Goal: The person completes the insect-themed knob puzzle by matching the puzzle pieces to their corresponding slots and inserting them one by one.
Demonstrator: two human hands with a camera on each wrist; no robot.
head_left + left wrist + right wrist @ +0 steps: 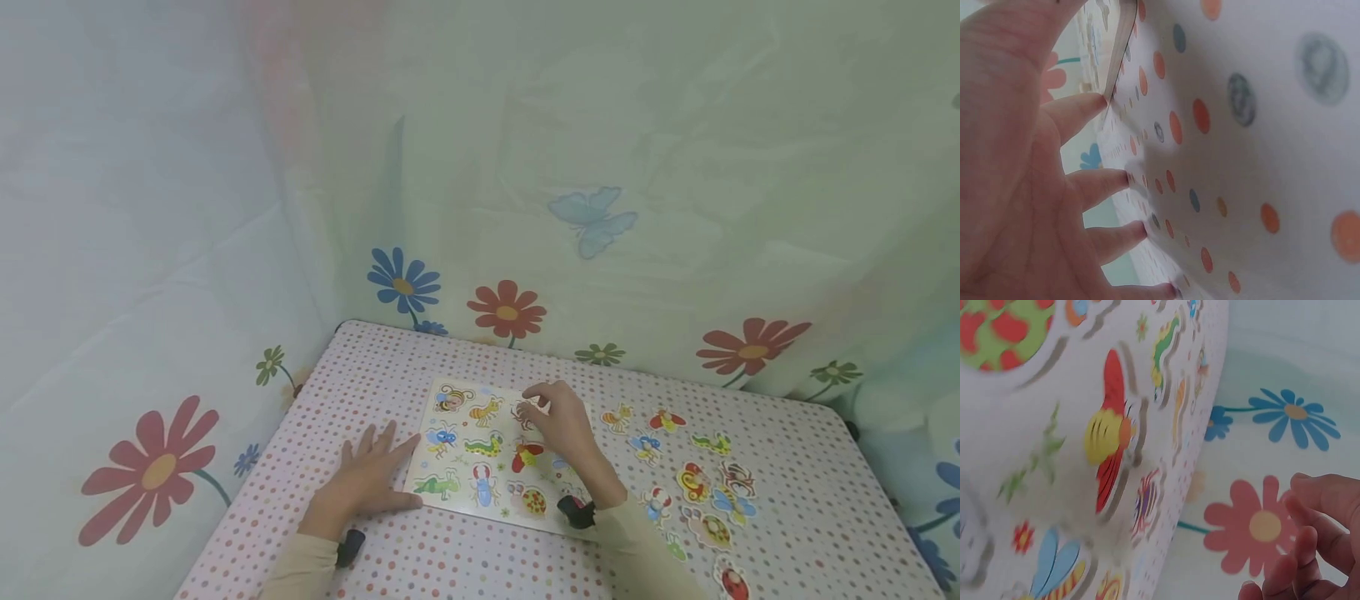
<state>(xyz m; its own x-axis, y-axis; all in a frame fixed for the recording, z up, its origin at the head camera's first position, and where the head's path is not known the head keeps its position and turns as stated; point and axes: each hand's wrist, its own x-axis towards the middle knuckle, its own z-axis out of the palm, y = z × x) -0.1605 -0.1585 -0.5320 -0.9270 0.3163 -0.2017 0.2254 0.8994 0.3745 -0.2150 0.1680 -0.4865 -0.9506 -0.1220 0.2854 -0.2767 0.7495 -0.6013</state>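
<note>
- Head view, pose: I have the left hand [363, 479] resting on the dotted cloth [420, 558], fingers spread and straight, holding nothing; index and thumb tips meet the left edge of the insect board [504, 468].
- Head view, pose: right hand [562, 421] arches over the board's upper right, thumb and index bent with a gap between them, near the spider picture [522, 414].
- Head view, position: loose insect cutouts [667, 420] lie on the cloth to the right of the board, well apart from both hands.
- Left wrist view: I see the index fingertip at the board's edge; other fingertips rest on the cloth.
- Right wrist view: fingers loosely curved, nothing seen in them; fingertips show apart from the board's face.
</note>
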